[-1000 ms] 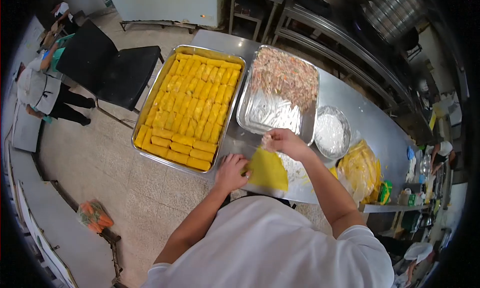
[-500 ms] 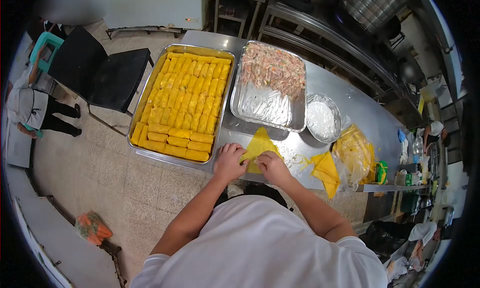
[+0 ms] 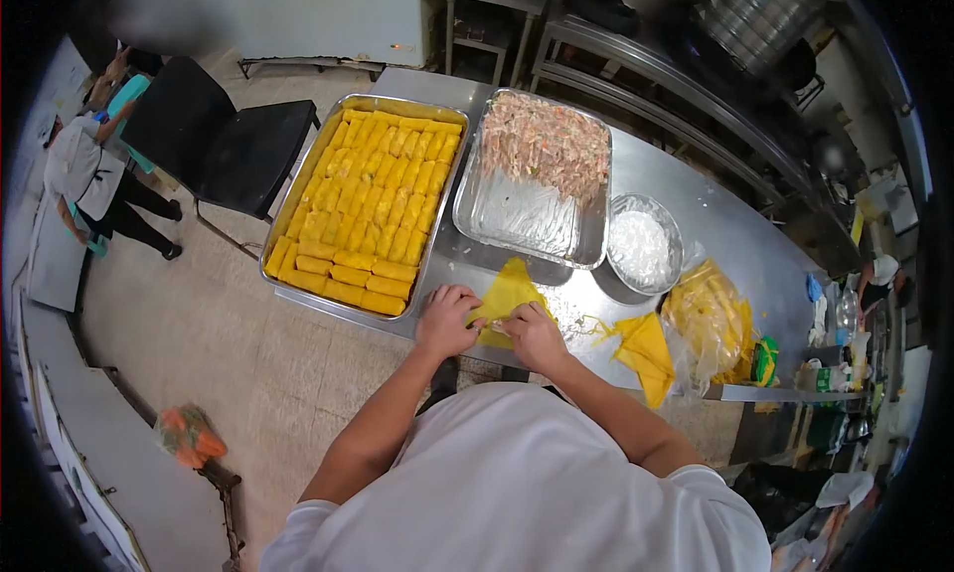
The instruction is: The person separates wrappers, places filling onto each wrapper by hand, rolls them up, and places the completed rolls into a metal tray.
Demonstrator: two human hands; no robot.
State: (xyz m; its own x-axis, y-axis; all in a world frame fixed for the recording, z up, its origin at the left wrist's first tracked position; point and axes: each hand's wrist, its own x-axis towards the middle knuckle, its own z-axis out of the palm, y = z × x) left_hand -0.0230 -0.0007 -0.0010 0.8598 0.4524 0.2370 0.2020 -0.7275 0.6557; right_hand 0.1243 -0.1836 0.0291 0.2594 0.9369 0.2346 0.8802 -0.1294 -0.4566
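Observation:
A yellow spring roll wrapper (image 3: 511, 286) lies on the steel table in front of me, one corner pointing away. My left hand (image 3: 447, 321) has its fingers bent over the wrapper's left edge. On the near right side, my right hand (image 3: 535, 335) pinches the same sheet, fingers closed. A little pale filling appears between the fingertips, partly hidden by them. To the left is a metal tray (image 3: 274, 236) packed with rows of yellow rolls (image 3: 373, 189). Beyond my hands, another metal tray (image 3: 462, 199) holds pinkish meat filling (image 3: 547, 140) at its far end.
Right of the trays stands a round metal bowl (image 3: 644, 244) of white contents. More yellow wrappers (image 3: 646, 353) lie by the table edge, beside a plastic bag of them (image 3: 708, 319). A black chair (image 3: 229, 155) and a person (image 3: 84, 169) are at left.
The view has shifted slightly. My hands stay at the wrapper, with the fingertips a little closer together over its near part. The person at left has moved an arm.

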